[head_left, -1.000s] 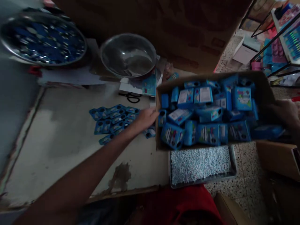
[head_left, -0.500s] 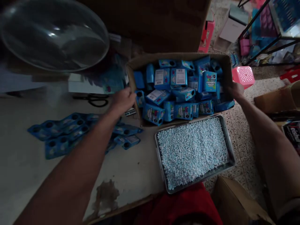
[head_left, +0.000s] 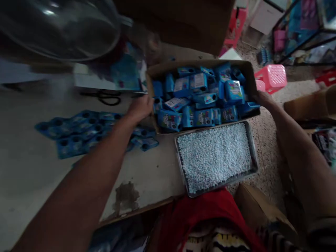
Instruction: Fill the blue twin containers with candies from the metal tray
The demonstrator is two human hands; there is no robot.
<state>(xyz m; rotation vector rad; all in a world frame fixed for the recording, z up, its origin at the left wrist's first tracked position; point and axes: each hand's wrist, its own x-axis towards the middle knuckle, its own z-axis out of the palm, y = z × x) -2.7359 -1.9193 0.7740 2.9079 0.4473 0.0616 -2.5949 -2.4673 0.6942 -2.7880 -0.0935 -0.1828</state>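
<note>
A cardboard box point(head_left: 253, 78) full of small blue printed candy boxes point(head_left: 204, 117) stands at the far side of the table. My left hand point(head_left: 141, 106) grips its left wall, fingers closed at the edge. On the opposite end, my right hand point(head_left: 264, 99) is closed on the right wall, its fingers partly hidden behind the box. Just nearer to me, a metal tray point(head_left: 254, 154) holds a layer of small pale blue and white candies point(head_left: 215, 155). To the left, several flattened blue cartons point(head_left: 76, 131) lie on the table, partly behind my left forearm.
Black-handled scissors point(head_left: 109, 98) lie beyond the cartons. A large clear bowl point(head_left: 78, 28) is at the upper left, with a big brown carton point(head_left: 183, 24) behind the box. On the floor at right are a pink stool point(head_left: 274, 77) and an open cardboard box point(head_left: 309, 106).
The view has tilted, so the tray, cartons and bowl sit higher in the picture. Both hands keep their hold on the cardboard box, and a white piece now shows behind it.
</note>
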